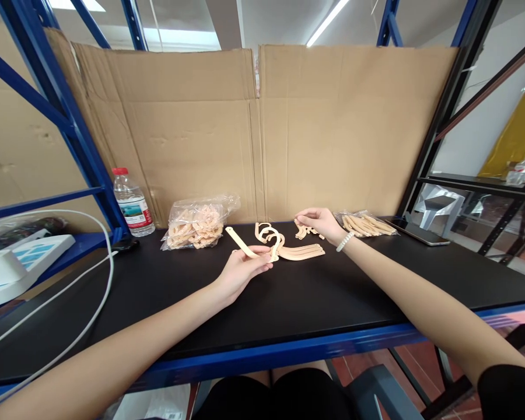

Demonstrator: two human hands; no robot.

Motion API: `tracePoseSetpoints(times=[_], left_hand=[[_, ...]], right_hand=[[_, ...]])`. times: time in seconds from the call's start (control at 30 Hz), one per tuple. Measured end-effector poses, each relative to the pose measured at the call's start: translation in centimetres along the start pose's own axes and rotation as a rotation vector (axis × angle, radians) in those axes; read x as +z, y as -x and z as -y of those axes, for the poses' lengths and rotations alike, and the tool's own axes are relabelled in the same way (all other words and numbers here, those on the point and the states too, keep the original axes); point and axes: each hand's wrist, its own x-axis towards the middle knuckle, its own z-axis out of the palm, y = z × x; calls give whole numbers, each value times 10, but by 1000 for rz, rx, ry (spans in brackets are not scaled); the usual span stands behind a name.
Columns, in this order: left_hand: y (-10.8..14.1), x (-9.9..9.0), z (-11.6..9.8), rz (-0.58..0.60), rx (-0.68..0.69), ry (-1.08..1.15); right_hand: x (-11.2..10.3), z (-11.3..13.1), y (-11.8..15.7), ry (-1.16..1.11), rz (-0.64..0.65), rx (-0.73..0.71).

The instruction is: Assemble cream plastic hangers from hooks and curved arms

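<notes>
My left hand (244, 271) is closed on a beige flat strip (240, 240) with a small hole near its far end. A curved beige hook-shaped piece (275, 240) rises from the same fingertips; whether the two are joined I cannot tell. Just behind it lie more curved hook pieces (259, 232), and a stack of slightly bent beige strips (304, 252) rests on the tabletop to the right. Over a little heap of small beige pieces (304, 233), my right hand (322, 223) has thumb and fingers pinched together. What they hold, if anything, is too small to make out.
Clear bags hold beige curved pieces (196, 224) at left and beige strips (367, 224) at right. A water bottle (133, 204) and white cable (109, 274) are on the left, a phone (419, 231) on the right. Cardboard (192, 134) walls the back of the black table (289, 309).
</notes>
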Motion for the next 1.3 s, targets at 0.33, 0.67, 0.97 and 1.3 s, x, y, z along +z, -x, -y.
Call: tracePoseSetpoints(times=[0.33,0.67,0.97,1.3], left_hand=[[-2,0,0,70,-43,83],[-3,1,0,55,-57,115],[-4,-3,2,82,-71,107],[-1,-3,2,76,-74,121]], right_hand=[[8,-30,-9,631,195,-187],[12,-34,-12,489,84,-160],[7,-6,3,-134,-180,9],[34,43,43,-614,-24,232]])
